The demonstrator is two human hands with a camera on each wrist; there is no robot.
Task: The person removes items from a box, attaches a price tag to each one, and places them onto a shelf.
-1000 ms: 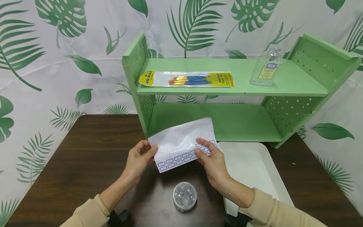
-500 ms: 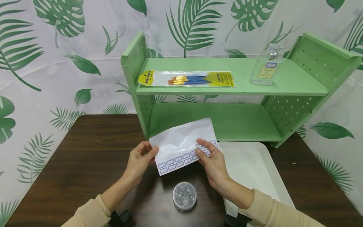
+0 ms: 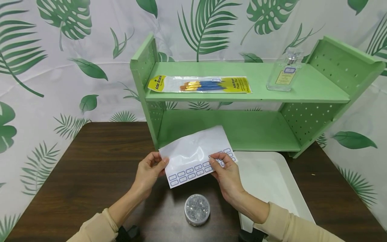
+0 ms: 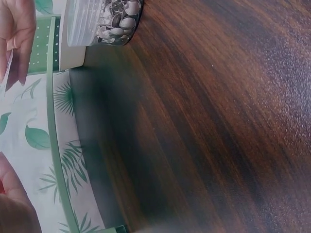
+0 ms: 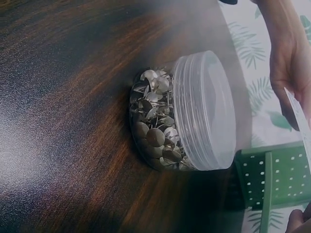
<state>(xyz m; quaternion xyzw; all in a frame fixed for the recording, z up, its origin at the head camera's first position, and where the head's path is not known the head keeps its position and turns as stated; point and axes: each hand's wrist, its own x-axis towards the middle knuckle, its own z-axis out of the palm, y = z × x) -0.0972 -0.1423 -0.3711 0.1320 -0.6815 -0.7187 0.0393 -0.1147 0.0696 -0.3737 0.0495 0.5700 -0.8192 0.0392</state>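
A white sheet of blue-bordered label stickers (image 3: 190,149) is held up in front of the shelf, tilted, with rows of labels along its lower and right part. My left hand (image 3: 146,173) pinches its left edge between thumb and fingers. At the lower right, my right hand (image 3: 228,176) pinches the sheet over the labels, thumb and index finger close together, covering some of them. Below the sheet, on the table, stands a clear round jar of silver thumbtacks (image 3: 197,210). In the right wrist view the jar's translucent lid (image 5: 211,111) is on.
A green two-tier shelf (image 3: 242,131) stands at the back of the dark wooden table (image 3: 75,188). On its upper tier lie a packet of artist brushes (image 3: 199,84) and a glass perfume bottle (image 3: 282,79), each with a label. A white tray (image 3: 269,178) is at the right.
My right index finger has drawn down closer to the thumb on the labels. The sheet's right side has shifted slightly and its lower left corner sits a little lower. The jar has not moved.
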